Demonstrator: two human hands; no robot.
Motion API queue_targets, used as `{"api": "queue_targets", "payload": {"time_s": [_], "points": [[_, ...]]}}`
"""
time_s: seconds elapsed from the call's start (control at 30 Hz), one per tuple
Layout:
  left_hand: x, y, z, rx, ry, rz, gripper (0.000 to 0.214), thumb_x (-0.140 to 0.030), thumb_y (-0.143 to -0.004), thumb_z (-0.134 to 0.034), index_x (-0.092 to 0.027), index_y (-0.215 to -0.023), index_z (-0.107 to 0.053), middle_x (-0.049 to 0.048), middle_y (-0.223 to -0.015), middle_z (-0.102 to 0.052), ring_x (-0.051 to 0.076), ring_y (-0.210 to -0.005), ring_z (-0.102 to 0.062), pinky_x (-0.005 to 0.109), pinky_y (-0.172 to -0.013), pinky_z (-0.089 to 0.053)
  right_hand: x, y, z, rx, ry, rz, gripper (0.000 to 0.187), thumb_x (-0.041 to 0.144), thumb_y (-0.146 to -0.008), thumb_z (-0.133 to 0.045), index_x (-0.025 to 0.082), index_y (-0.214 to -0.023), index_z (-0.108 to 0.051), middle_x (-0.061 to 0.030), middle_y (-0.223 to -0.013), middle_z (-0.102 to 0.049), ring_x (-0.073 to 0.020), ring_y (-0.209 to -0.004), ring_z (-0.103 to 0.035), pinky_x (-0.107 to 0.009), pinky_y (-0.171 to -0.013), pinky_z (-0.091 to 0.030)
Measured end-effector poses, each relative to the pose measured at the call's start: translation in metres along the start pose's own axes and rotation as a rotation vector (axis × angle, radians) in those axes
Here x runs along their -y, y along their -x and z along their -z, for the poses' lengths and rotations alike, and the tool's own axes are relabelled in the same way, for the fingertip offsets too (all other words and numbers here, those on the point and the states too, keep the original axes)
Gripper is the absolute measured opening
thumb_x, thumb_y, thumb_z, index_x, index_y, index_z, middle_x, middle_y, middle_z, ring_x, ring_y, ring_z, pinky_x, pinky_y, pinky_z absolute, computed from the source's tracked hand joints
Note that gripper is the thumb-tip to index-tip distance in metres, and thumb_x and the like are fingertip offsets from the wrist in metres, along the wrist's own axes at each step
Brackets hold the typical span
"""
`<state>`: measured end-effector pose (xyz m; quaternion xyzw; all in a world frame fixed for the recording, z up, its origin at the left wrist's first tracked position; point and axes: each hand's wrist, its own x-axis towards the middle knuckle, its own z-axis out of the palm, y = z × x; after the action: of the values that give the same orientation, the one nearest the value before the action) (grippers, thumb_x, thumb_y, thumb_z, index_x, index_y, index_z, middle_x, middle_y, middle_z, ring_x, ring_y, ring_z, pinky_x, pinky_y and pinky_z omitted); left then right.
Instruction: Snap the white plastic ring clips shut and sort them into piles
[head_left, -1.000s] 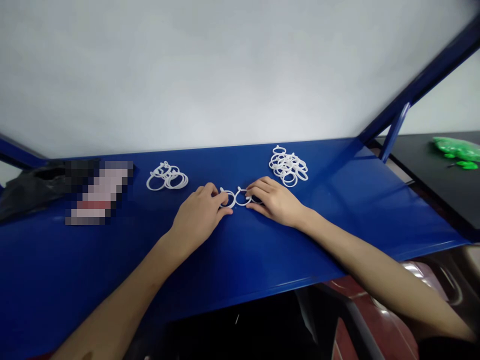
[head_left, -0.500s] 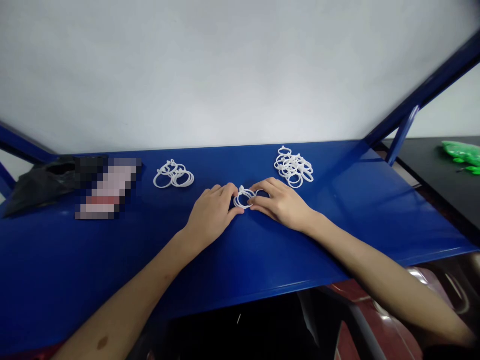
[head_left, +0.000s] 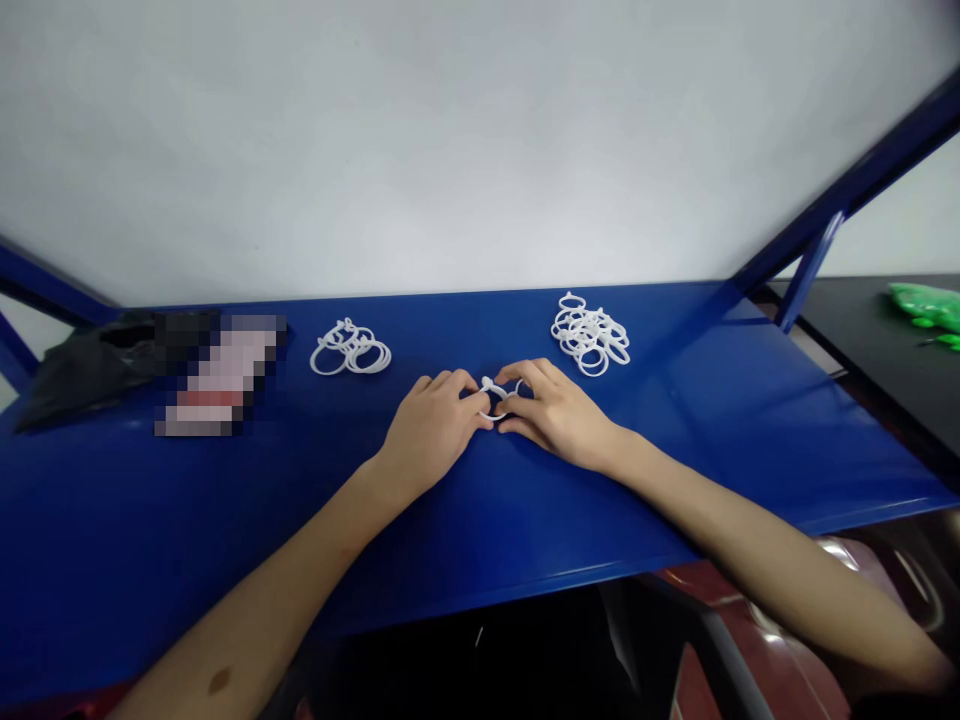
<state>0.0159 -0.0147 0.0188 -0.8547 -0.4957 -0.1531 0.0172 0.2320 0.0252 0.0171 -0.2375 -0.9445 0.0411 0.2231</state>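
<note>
White plastic curtain rings (head_left: pixel 493 416), each with a small knob or eyelet, are between my two hands at the middle of the blue table. My left hand (head_left: pixel 433 425) is closed on their left side, its thumb and fingers covering part of them. From the right, my right hand (head_left: pixel 561 415) pinches the same small group, and part of another ring shows behind its fingers. How many rings are in the hands is hidden. A small bunch of similar rings (head_left: pixel 369 372) lies beyond my left hand. Behind my right hand is a larger tangled pile of rings (head_left: pixel 592 374).
A black plastic bag (head_left: pixel 82 375) and a blurred-out flat packet (head_left: pixel 229 365) lie at the left of the blue table (head_left: pixel 480 530). A pale wall stands behind it, with blue slanted bars at both sides. Something green (head_left: pixel 926 300) rests on a dark surface at right.
My left fingers have moved slightly right and cover more of the rings. The held rings have shifted between the hands. Both piles stay as they were; the view has shifted slightly.
</note>
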Motion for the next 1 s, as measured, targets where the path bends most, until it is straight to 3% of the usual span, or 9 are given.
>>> {"api": "queue_targets", "payload": {"time_s": [0.13,0.3,0.4,0.5,0.6,0.67,0.9,1.0], "points": [[0.003,0.000,-0.004,-0.108,-0.027,-0.087,0.011,-0.025,-0.092,-0.067,-0.021,-0.082,-0.067,0.0031,-0.097,-0.069,0.022,-0.086,-0.061,0.036,-0.074,-0.042,0.001,-0.001,-0.002,0.018,0.053,-0.007,0.028,0.032,-0.102,-0.050,0.017,-0.096,-0.072,-0.0119,-0.111,-0.063,-0.0216,-0.089,-0.052,-0.037,-0.078,-0.048],[0.003,-0.001,-0.003,-0.281,-0.056,-0.184,0.016,-0.025,-0.095,-0.064,-0.021,-0.079,-0.067,0.0023,-0.094,-0.070,0.020,-0.084,-0.060,0.035,-0.075,-0.042,-0.001,-0.002,0.000,0.029,0.071,0.042,0.033,0.032,-0.106,-0.042,0.016,-0.096,-0.069,-0.0098,-0.109,-0.067,-0.0197,-0.087,-0.054,-0.034,-0.078,-0.045],[0.001,-0.001,0.003,-0.346,-0.088,-0.176,0.021,-0.028,-0.098,-0.059,-0.020,-0.080,-0.067,0.0046,-0.102,-0.070,0.020,-0.086,-0.060,0.035,-0.076,-0.042,0.000,-0.001,0.005,0.065,0.050,0.082,0.033,0.028,-0.108,-0.037,0.016,-0.099,-0.066,-0.0075,-0.102,-0.069,-0.0174,-0.083,-0.057,-0.032,-0.076,-0.044],[0.001,0.000,0.011,-0.276,-0.077,-0.247,0.027,-0.028,-0.102,-0.051,-0.021,-0.081,-0.067,0.0039,-0.108,-0.071,0.018,-0.085,-0.060,0.034,-0.077,-0.041,0.005,0.002,0.011,0.084,0.085,0.137,0.032,0.023,-0.109,-0.034,0.017,-0.098,-0.064,-0.0039,-0.091,-0.068,-0.0144,-0.071,-0.056,-0.030,-0.069,-0.042],[0.004,0.001,0.016,-0.082,-0.011,-0.385,0.032,-0.027,-0.105,-0.044,-0.021,-0.082,-0.065,0.0010,-0.092,-0.071,0.015,-0.075,-0.060,0.034,-0.073,-0.039,0.012,0.004,0.014,0.073,0.204,0.179,0.033,0.018,-0.108,-0.033,0.019,-0.094,-0.063,-0.0014,-0.085,-0.067,-0.0139,-0.065,-0.053,-0.031,-0.063,-0.038],[0.004,0.001,0.016,-0.034,-0.022,-0.410,0.031,-0.028,-0.105,-0.044,-0.020,-0.083,-0.065,0.0012,-0.084,-0.068,0.016,-0.070,-0.059,0.034,-0.070,-0.037,0.017,0.005,0.015,0.056,0.279,0.181,0.034,0.017,-0.107,-0.034,0.019,-0.090,-0.063,-0.0007,-0.082,-0.067,-0.0144,-0.064,-0.052,-0.032,-0.060,-0.035],[-0.015,-0.001,0.005,-0.087,-0.283,-0.215,0.035,-0.023,-0.105,-0.038,-0.016,-0.080,-0.062,0.0072,-0.081,-0.067,0.018,-0.061,-0.058,0.036,-0.063,-0.037,0.022,0.004,0.012,0.013,0.437,0.067,0.033,0.014,-0.105,-0.036,0.017,-0.087,-0.063,-0.0030,-0.082,-0.069,-0.0153,-0.063,-0.054,-0.033,-0.057,-0.033],[-0.015,-0.005,0.001,-0.136,-0.266,-0.224,0.035,-0.022,-0.105,-0.039,-0.016,-0.080,-0.062,0.0063,-0.078,-0.065,0.019,-0.063,-0.059,0.035,-0.064,-0.041,0.017,0.003,0.012,0.017,0.395,0.057,0.032,0.015,-0.106,-0.037,0.016,-0.090,-0.064,-0.0046,-0.089,-0.072,-0.0159,-0.069,-0.060,-0.032,-0.058,-0.038]]}}
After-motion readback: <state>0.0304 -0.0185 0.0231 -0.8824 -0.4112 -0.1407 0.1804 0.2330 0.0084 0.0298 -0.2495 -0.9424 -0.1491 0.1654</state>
